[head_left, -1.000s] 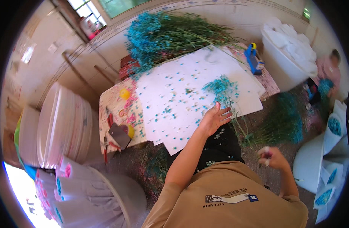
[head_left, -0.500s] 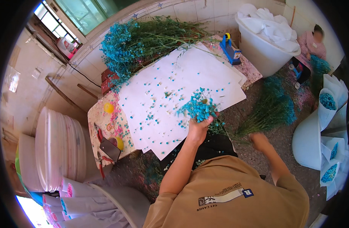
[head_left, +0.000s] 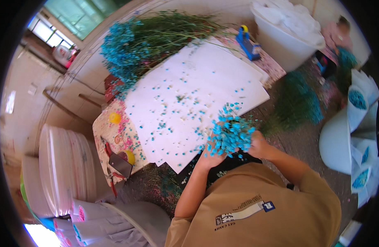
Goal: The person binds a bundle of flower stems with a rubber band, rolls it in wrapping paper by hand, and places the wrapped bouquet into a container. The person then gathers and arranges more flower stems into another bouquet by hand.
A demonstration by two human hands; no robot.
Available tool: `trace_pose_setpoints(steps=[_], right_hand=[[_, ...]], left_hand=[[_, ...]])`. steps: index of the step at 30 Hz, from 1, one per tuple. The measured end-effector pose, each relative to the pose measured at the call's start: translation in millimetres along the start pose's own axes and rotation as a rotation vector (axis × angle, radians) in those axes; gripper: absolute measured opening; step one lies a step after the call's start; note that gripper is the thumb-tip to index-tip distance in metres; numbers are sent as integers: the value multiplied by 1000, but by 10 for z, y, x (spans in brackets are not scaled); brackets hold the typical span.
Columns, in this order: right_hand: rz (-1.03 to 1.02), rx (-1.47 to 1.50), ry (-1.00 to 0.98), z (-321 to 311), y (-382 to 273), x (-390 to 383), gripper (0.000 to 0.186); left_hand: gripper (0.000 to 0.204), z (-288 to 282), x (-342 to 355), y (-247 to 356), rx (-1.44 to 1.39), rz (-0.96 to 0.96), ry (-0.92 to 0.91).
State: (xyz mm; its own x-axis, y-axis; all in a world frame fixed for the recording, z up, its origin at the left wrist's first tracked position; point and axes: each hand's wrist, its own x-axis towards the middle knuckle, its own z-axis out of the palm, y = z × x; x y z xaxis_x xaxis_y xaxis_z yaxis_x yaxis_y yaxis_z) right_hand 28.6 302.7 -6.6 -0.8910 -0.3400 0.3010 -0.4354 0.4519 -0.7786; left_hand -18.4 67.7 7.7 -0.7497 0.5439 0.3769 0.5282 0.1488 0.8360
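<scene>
A bunch of small blue dried flowers (head_left: 232,133) is in front of my body, over the near edge of the white paper sheets (head_left: 234,78). My left hand (head_left: 214,158) is closed round the bunch from below, its fingers mostly covered by the blossoms. Against the right side of the bunch is my right hand (head_left: 259,146), its fingers curled in; what lies inside them is hidden. Loose blue flower heads are strewn over the paper. To the right on the floor lies a larger heap of blue flowers (head_left: 300,99) with green stems.
More long-stemmed blue flowers (head_left: 123,53) lie along the table's back. A blue tape dispenser (head_left: 248,45) stands far right, red-handled pruning shears (head_left: 115,164) at the near left. Tubs of wrapped bouquets (head_left: 335,144) flank me. Another person (head_left: 337,37) sits at the far right.
My right hand has come from the floor heap up and left to the bunch. My left hand has lowered slightly toward my body with the bunch. The view has shifted slightly.
</scene>
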Motion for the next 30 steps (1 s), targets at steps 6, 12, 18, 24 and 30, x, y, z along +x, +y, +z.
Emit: trace_pose_setpoints(steps=[6,12,18,24,30], right_hand=[[71,-446,257,-1266,-558,320,55],[-131,-966,512,-2581,-1233,762,42],[-557,-938,590,-2600,-1984,3749,59],[-612,-1192,455,-2227,-2020,5804,50],[-524,-329,-442,21,-1427,4262,30]], left_hand=[[74,-316,-87,-135,876,-177,-71],[49,-549,-331,-309,824,-84,-99],[35,-1016,-505,-370,810,-60,-95],[43,-844,-239,-240,747,30,-208],[44,-1009,-489,-415,794,-104,-63]])
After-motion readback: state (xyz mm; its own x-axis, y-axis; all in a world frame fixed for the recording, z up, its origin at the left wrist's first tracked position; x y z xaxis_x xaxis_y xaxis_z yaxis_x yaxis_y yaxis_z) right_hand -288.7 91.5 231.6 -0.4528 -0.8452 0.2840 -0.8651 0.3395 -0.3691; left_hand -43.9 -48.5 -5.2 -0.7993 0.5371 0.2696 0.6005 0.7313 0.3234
